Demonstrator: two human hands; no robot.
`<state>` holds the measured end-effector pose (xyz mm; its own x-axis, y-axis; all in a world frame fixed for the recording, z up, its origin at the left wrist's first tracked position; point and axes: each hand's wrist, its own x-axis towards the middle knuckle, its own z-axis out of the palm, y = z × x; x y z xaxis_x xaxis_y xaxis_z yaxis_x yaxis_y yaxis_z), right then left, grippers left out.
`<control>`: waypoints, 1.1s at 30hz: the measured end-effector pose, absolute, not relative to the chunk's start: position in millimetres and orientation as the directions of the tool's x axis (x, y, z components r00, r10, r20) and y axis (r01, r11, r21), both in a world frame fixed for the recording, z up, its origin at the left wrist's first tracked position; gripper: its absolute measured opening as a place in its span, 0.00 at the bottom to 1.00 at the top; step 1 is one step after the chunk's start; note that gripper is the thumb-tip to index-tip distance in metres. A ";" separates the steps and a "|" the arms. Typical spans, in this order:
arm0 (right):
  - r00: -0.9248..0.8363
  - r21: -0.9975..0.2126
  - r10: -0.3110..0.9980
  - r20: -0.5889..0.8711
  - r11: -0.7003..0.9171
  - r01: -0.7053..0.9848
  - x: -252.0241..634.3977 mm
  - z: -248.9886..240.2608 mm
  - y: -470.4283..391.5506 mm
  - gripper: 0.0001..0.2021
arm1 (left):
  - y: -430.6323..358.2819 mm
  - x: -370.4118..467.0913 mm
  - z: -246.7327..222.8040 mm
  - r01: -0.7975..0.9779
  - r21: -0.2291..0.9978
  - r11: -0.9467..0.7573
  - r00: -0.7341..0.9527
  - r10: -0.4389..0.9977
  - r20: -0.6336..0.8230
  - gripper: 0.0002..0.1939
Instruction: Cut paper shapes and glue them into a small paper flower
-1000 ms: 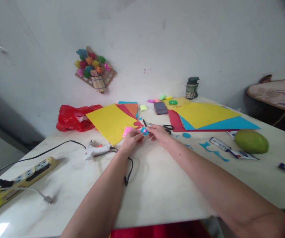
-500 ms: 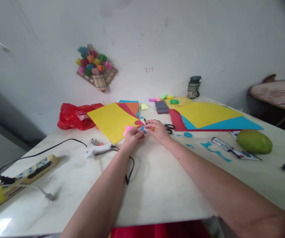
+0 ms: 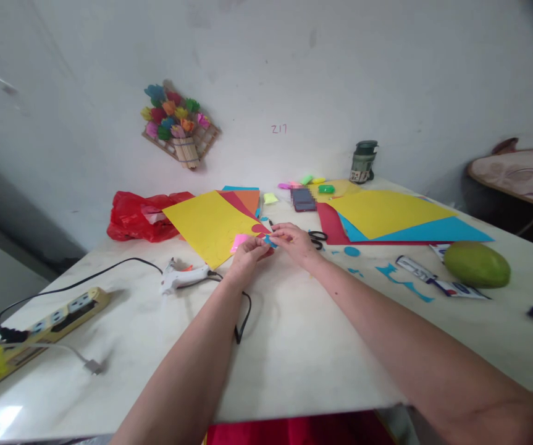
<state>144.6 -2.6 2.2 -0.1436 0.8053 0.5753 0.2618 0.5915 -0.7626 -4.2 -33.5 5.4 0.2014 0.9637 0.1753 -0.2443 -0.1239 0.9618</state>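
Note:
A small blue paper piece [image 3: 270,241] is between the fingertips of both hands, over the middle of the table. My left hand [image 3: 246,256] pinches it from the left. From the right, my right hand [image 3: 294,241] has its fingers closed at the piece's edge; their tips are partly hidden. Just behind the fingertips shows a red paper shape [image 3: 260,229] with rounded lobes. A bright pink piece [image 3: 238,241] lies by my left hand, on the edge of a yellow sheet [image 3: 213,225]. Black-handled scissors [image 3: 318,240] rest beyond my right wrist.
A white glue gun [image 3: 185,278] with a black cord lies left, near a power strip [image 3: 62,315]. Rightward are blue scraps [image 3: 405,283], glue tubes [image 3: 417,269] and a green mango-like fruit [image 3: 477,265]. Coloured sheets [image 3: 391,213], a phone [image 3: 304,199] and a bottle [image 3: 363,162] stand farther back.
The hands stay in place with small finger shifts. An orange bit seen at the right fingers earlier is now hardly visible, and the blue piece is turned slightly.

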 end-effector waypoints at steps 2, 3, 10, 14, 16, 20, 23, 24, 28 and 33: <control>-0.141 -0.776 0.816 0.560 0.577 0.257 144.5 2.9 -2.9 0.05 | -33.6 -3.7 5.7 -0.252 0.961 -0.114 0.192 0.967 0.165 0.09; -0.143 -0.781 0.820 0.555 0.572 0.251 144.5 3.2 -3.1 0.05 | -33.7 -3.3 6.0 -0.256 0.960 -0.110 0.190 0.968 0.161 0.09; -0.154 -0.796 0.826 0.542 0.564 0.221 144.7 3.7 -3.4 0.05 | -35.0 -1.7 7.0 -0.281 0.956 -0.089 0.221 0.963 0.154 0.09; -0.150 -0.811 0.832 0.533 0.554 0.187 143.1 6.3 -6.8 0.06 | -34.1 -2.4 5.0 -0.302 0.950 -0.081 0.225 0.962 0.153 0.08; -0.128 -0.837 0.850 0.511 0.526 0.151 142.7 9.1 -10.0 0.08 | -34.0 -2.8 4.5 -0.307 0.948 -0.088 0.227 0.960 0.163 0.08; -0.055 -0.921 0.930 0.363 0.367 0.128 146.8 14.3 -14.1 0.13 | -36.4 -3.5 7.0 -0.289 0.952 -0.103 0.233 0.957 0.174 0.08; -0.091 -0.971 0.975 0.202 0.211 0.111 152.4 15.2 -13.5 0.17 | -38.9 -4.0 10.2 -0.231 0.969 -0.092 0.243 0.959 0.149 0.09; -0.127 -0.982 0.980 0.152 0.164 0.093 154.0 15.1 -13.1 0.18 | -39.5 -4.2 11.0 -0.210 0.973 -0.090 0.247 0.959 0.142 0.10; -0.242 -0.998 0.969 0.048 0.054 0.018 156.1 14.1 -11.9 0.15 | -39.9 -4.8 11.4 -0.123 0.989 -0.081 0.267 0.957 0.112 0.09; -0.217 -0.998 0.975 0.042 0.033 -0.045 152.9 12.6 -10.8 0.13 | -37.7 -5.2 8.5 -0.086 0.995 -0.057 0.267 0.961 0.078 0.10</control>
